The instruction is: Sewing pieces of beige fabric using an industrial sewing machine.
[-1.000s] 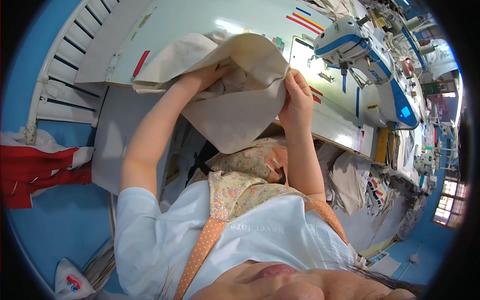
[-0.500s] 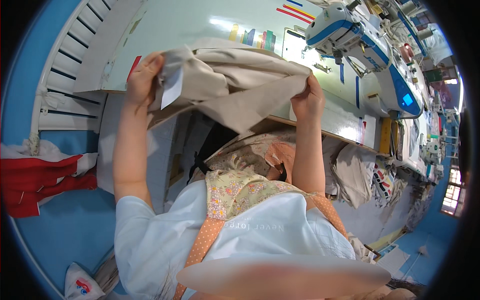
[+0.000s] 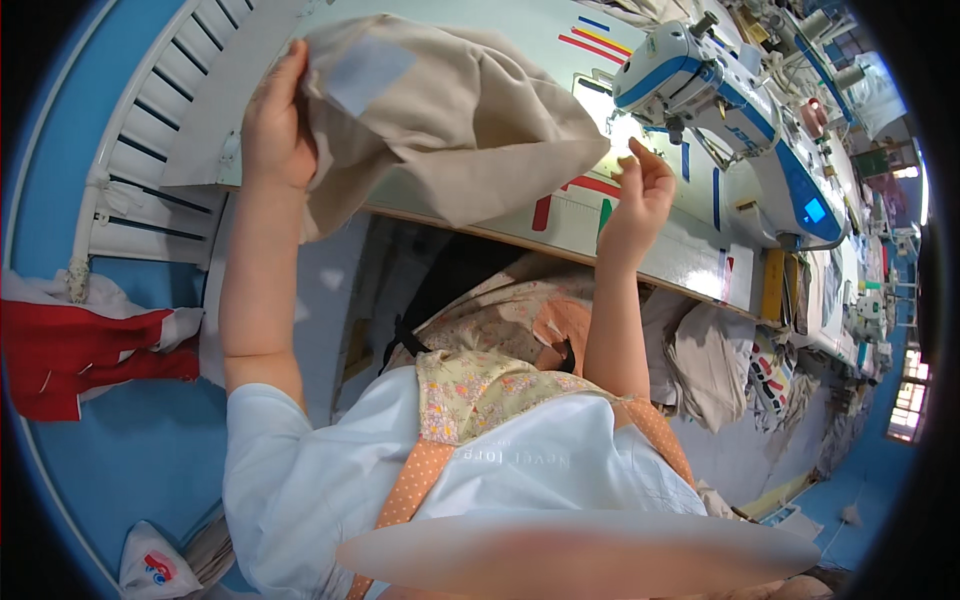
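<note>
A beige piece of cloth [image 3: 470, 130] is held up over the front edge of the worktable. My left hand [image 3: 278, 135] grips its left end, the fingers partly hidden behind the fabric. Near that grip, a pale blue-grey patch [image 3: 370, 75] shows on the cloth. The cloth's right corner hangs free, a short way from my right hand [image 3: 642, 200]. That hand is raised above the table edge, its fingers loosely bent and apart, with nothing seen in them. Folds hide the underside of the cloth.
A white and blue sewing machine [image 3: 700, 90] stands on the pale table [image 3: 690, 245], right of the cloth. Coloured tape strips [image 3: 600, 45] mark the tabletop. White metal rails [image 3: 150, 130] rise at left above a red cloth [image 3: 90, 360]. Beige fabric pieces [image 3: 708, 360] hang below the table's right side.
The cloth has swung up and away from me, its patched side now facing me. My right hand has let go of its corner; my left hand has risen with its end.
</note>
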Tool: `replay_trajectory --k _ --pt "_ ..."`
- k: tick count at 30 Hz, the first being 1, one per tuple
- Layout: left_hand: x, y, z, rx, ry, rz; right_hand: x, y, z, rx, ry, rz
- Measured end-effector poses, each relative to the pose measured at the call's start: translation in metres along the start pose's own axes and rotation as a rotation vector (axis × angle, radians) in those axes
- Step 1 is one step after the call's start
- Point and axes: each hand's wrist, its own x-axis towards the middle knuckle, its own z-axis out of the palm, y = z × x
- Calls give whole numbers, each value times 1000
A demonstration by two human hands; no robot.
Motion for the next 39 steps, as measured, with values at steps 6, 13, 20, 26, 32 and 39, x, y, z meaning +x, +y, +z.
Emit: replay_trajectory --k 6,13,20,26,32,39 --pt "-6 -13 27 42 -65 -94 -38 -20 62 -530 -656 -461" --pt "29 18 -21 68 216 -46 -25 0 17 -615 -427 -656" --pt "33 -13 -72 92 338 -157 -28 27 -19 -661 -376 -650" --pt "13 -6 -56 113 186 -94 9 44 -22 -478 -247 7" --pt "-12 14 -23 1 66 -33 14 37 24 -83 16 -109" --pt "-39 -36 17 -167 -46 -96 -94 40 93 -434 -725 -533"
